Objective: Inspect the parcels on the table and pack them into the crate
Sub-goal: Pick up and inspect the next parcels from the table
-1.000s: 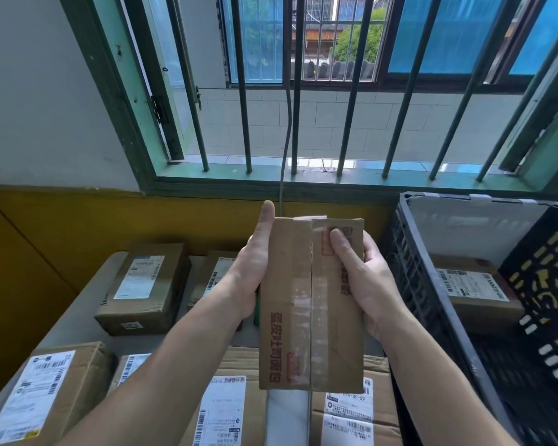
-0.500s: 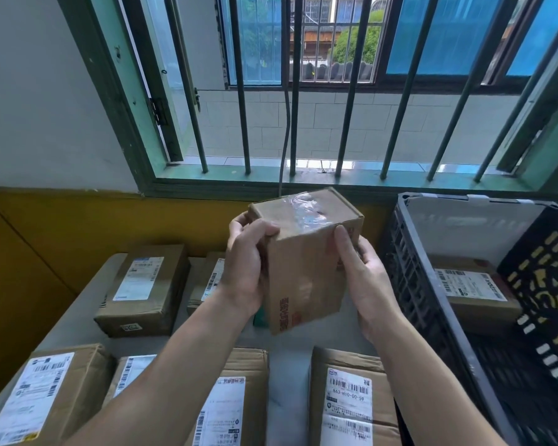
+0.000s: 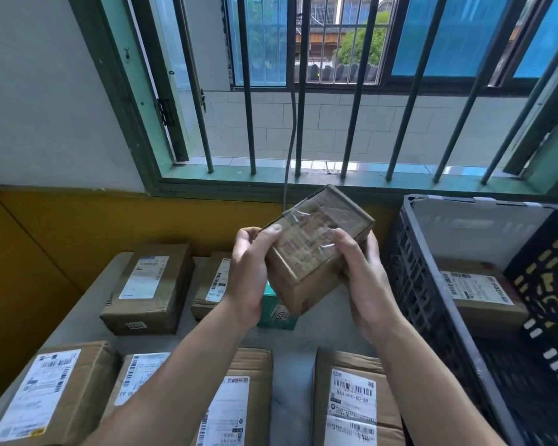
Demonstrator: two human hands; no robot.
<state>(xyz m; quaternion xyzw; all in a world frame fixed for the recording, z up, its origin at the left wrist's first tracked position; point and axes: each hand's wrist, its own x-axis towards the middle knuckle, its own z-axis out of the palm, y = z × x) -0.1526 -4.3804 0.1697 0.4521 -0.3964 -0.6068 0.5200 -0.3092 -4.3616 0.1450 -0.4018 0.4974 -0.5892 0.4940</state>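
I hold a small brown cardboard parcel [image 3: 316, 252] tilted in the air above the table, its taped end face turned up toward me. My left hand [image 3: 250, 272] grips its left side, thumb on the taped face. My right hand [image 3: 358, 272] grips its right side, thumb on top. The dark plastic crate [image 3: 432, 284] stands at the right and holds one labelled parcel [image 3: 480, 294]. Several labelled parcels lie on the grey table [image 3: 297, 365], among them one at the back left [image 3: 149, 284] and one at the front [image 3: 355, 403].
A small green box [image 3: 277, 312] lies under the held parcel. A barred window [image 3: 335, 91] rises behind the table, above a yellow wall band [image 3: 78, 236]. A cable [image 3: 289, 149] hangs down from the bars.
The parcel has turned from a long side facing me to its taped end face up. Both hands shifted lower round it and it moved slightly right.
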